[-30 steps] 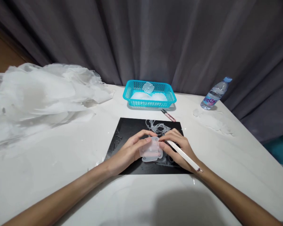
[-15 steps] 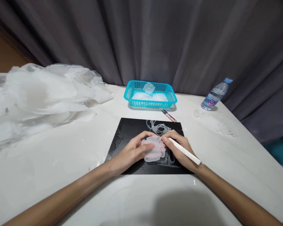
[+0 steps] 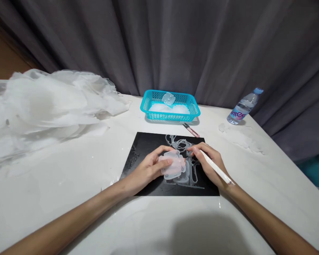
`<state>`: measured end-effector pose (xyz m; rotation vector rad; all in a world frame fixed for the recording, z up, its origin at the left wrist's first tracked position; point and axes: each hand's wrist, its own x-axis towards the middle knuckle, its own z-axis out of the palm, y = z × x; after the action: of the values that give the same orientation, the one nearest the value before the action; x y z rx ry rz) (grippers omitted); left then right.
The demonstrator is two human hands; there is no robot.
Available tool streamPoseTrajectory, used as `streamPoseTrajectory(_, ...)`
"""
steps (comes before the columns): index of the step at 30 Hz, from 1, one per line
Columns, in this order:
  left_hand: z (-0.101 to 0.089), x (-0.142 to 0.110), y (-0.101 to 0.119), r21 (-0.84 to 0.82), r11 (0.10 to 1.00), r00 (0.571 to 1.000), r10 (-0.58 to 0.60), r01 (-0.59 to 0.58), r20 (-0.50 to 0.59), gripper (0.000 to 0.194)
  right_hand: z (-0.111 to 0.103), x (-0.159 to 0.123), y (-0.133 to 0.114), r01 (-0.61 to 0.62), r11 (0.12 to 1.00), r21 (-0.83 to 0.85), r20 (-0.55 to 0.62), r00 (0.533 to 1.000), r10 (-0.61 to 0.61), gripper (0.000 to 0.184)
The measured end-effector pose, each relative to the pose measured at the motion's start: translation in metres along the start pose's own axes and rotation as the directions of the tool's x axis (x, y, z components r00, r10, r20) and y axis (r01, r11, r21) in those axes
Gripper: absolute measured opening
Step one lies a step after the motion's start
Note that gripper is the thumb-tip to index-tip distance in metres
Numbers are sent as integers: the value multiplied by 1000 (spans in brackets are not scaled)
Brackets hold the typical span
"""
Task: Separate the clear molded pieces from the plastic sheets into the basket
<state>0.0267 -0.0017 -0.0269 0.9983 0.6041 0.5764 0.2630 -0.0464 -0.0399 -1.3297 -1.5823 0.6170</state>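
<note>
In my left hand [image 3: 154, 163] is a translucent, frosted silicone-like piece [image 3: 173, 165] with a wavy outline, pinched between thumb and fingers above a black mat [image 3: 151, 141]. My right hand [image 3: 209, 161] is closed around a slim white pen-like tool [image 3: 216, 168] whose back end rests toward the wrist. The tip of that tool is hidden by the fingers. Right hand and piece are a small gap apart. Clear cut-out strips [image 3: 181, 144] lie curled on the mat behind and between the hands, and more flat translucent material shows under the piece.
A blue plastic basket [image 3: 172, 117] at the back holds white translucent pieces. Pink-handled thread snips [image 3: 191, 130] lie in front of it. A water bottle [image 3: 240, 108] stands at right beside clear scraps [image 3: 241, 138]. A large heap of translucent sheets [image 3: 50, 102] fills the left.
My right hand has moved right and slightly up with the white tool, away from the piece. The left hand still holds the piece, tilted a little differently. More strips on the mat are uncovered.
</note>
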Motion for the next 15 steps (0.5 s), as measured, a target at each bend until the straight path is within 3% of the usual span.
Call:
streamPoseTrajectory(6, 3, 0, 0, -86, 996, 999, -24, 22, -26, 24, 4, -3, -6, 177, 981, -76, 179, 970, -161, 9)
streamPoseTrajectory(12, 7, 2, 0, -142, 989, 999, -47, 42, -28, 26, 2, -3, -8, 135, 989, -57, 143, 982, -126, 14)
streamPoseTrajectory(15, 4, 2, -1, -35, 999, 1000, -3, 3, -20, 32, 2, -2, -9, 98, 995, -21, 140, 986, -94, 16)
